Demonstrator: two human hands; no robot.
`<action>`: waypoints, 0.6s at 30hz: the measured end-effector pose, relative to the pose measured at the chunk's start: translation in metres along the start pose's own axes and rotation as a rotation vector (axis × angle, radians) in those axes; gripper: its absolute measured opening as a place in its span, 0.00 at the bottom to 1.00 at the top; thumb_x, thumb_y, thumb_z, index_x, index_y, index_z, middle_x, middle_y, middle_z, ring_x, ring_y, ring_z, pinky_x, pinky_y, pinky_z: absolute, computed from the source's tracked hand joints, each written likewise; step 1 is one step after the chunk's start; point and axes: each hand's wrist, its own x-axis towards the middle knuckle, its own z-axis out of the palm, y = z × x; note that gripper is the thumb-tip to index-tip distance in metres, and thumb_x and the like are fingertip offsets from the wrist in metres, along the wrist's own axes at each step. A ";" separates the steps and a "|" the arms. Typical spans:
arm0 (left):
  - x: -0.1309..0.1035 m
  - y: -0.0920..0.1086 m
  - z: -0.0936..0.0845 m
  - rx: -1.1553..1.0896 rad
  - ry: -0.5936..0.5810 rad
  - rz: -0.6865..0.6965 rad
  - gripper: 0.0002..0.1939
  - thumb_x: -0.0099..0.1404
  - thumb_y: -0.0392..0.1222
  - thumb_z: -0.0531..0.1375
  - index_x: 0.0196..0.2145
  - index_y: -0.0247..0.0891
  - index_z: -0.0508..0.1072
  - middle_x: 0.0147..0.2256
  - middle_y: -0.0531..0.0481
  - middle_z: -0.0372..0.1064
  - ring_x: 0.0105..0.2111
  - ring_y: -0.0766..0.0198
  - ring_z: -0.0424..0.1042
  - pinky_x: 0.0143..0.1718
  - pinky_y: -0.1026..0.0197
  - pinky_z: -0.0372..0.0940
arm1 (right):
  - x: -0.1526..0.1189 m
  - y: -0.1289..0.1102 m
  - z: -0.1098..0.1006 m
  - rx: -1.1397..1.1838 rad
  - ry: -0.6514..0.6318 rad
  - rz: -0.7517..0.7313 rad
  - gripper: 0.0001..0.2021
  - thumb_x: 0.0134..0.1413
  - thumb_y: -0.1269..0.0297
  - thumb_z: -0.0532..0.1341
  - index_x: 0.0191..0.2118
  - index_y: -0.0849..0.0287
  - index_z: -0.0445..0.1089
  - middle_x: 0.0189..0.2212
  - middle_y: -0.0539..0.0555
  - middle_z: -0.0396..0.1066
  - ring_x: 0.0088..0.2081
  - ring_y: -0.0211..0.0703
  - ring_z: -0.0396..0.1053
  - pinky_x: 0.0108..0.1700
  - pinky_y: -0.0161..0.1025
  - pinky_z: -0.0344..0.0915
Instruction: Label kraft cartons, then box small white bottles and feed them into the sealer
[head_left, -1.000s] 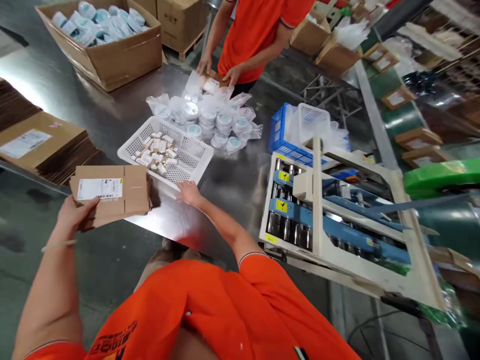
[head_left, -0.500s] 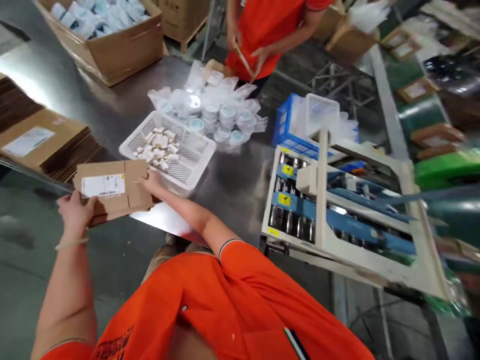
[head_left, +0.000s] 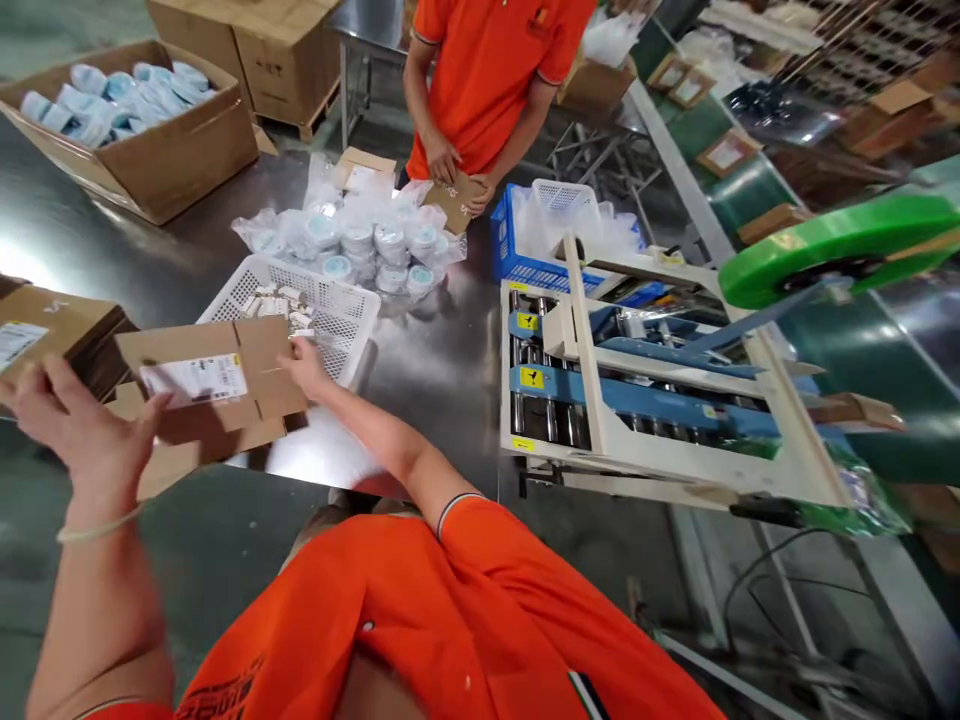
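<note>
A brown cardboard box (head_left: 262,372) with a white label, partly unfolded, stands at the near left edge of the metal table. My right hand (head_left: 306,368) grips its right side with closed fingers. On its left, my left hand (head_left: 94,430) is raised with fingers spread, beside the labelled panel. Behind the box is a white basket (head_left: 352,318) with small white-and-gold pieces (head_left: 281,303). Bagged round containers with pale blue lids (head_left: 390,240) are heaped beyond the basket.
Flat cartons (head_left: 64,320) are stacked at the left. A large carton (head_left: 172,150) of blue-white packs stands behind. Across the table a person's hands (head_left: 442,160) hold cardboard. To the right are a blue crate (head_left: 517,255) and a taping machine (head_left: 607,400) with green tape (head_left: 832,250).
The flat cardboard has been opened out, with flaps hanging below. My left hand has let go and moved left, spreading its fingers. The view has shifted, and the other person's hands have lowered.
</note>
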 end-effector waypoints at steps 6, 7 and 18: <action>-0.038 0.078 0.030 0.002 -0.614 0.331 0.24 0.78 0.57 0.62 0.64 0.47 0.83 0.53 0.45 0.86 0.60 0.41 0.83 0.63 0.47 0.74 | -0.134 0.078 -0.146 0.151 -0.014 0.174 0.11 0.68 0.75 0.66 0.53 0.57 0.77 0.47 0.54 0.84 0.50 0.47 0.83 0.59 0.41 0.81; -0.053 0.097 0.047 -0.023 -0.776 0.422 0.19 0.80 0.48 0.60 0.59 0.41 0.85 0.50 0.42 0.87 0.54 0.44 0.85 0.58 0.51 0.74 | -0.157 0.093 -0.167 0.078 0.025 0.207 0.11 0.67 0.74 0.68 0.52 0.57 0.78 0.48 0.57 0.85 0.49 0.48 0.83 0.59 0.43 0.81; -0.125 0.207 0.170 -0.145 -0.806 0.878 0.18 0.86 0.47 0.57 0.51 0.38 0.87 0.45 0.38 0.81 0.44 0.51 0.79 0.51 0.53 0.73 | -0.261 0.158 -0.241 -0.591 -0.159 0.168 0.12 0.76 0.68 0.67 0.53 0.53 0.90 0.51 0.60 0.90 0.52 0.53 0.87 0.59 0.45 0.76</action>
